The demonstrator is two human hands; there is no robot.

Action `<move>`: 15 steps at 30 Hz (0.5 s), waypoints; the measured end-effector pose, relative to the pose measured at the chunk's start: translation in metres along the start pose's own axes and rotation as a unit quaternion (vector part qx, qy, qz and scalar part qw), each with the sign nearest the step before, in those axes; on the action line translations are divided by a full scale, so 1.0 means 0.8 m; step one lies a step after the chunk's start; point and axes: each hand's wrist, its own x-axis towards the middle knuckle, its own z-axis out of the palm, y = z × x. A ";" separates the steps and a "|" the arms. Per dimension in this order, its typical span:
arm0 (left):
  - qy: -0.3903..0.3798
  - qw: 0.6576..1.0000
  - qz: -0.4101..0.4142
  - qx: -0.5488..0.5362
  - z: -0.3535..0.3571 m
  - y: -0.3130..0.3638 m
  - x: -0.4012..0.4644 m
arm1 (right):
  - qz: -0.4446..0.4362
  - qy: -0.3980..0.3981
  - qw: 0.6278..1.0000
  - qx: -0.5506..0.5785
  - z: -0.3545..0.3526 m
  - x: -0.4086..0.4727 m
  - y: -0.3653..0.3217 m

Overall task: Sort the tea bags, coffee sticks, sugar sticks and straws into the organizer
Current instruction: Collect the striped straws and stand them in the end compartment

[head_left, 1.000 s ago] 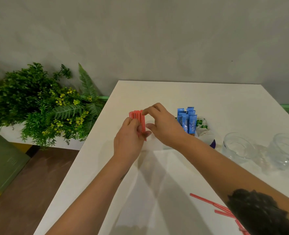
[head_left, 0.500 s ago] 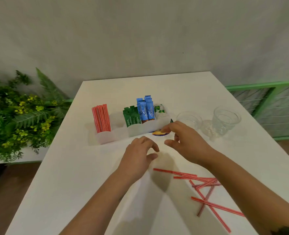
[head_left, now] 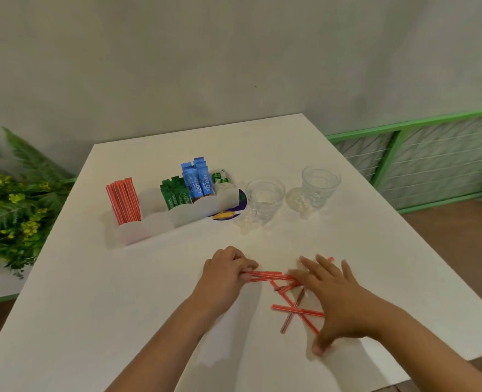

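Straws in red are scattered loose on the white tabletop near the front edge; about seven can be counted, crossed over one another, though some are hidden under the right hand. A further bundle of red straws is stood upright in the leftmost compartment of the translucent organizer. Several green sticks and at least four blue coffee sticks are held in the compartments further right, with two small green-and-white packets behind them at the right end. Two clear glasses are set to the right of the organizer.

The left ends of two or three long straws are pinched by the curled fingers of the left hand. The right hand is laid flat over the pile, its fingers spread wide and straight, touching the straws beneath.
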 end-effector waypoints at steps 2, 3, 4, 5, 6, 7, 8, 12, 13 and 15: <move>0.001 1.000 -0.004 -0.014 0.004 0.006 0.001 | 0.010 0.030 0.999 0.021 0.010 -0.003 0.000; -0.001 1.000 -0.003 -0.025 0.005 0.009 0.001 | 0.015 0.050 0.998 0.035 0.012 -0.004 0.000; -0.004 0.999 -0.002 -0.039 0.006 0.012 0.001 | 0.018 0.073 0.996 0.049 0.013 -0.003 -0.001; -0.009 0.999 0.000 -0.053 0.007 0.015 0.001 | 0.020 0.097 0.993 0.061 0.014 -0.001 0.000; -0.014 0.998 0.001 -0.065 0.008 0.019 0.001 | 0.018 0.121 0.990 0.069 0.014 0.002 0.002; -0.019 0.997 0.000 -0.076 0.009 0.023 0.000 | 0.012 0.142 0.987 0.071 0.015 0.005 0.003; -0.024 0.996 -0.002 -0.084 0.009 0.028 -0.001 | 0.005 0.160 0.985 0.071 0.017 0.009 0.004; -0.050 0.994 -0.008 -0.094 0.008 0.043 -0.004 | -0.008 0.191 0.977 0.097 0.022 0.022 0.003; -0.060 0.994 -0.007 -0.097 0.006 0.047 -0.006 | -0.011 0.199 0.974 0.110 0.022 0.025 0.001; -0.076 0.993 -0.007 -0.091 0.004 0.055 -0.010 | -0.011 0.215 0.967 0.138 0.020 0.029 -0.003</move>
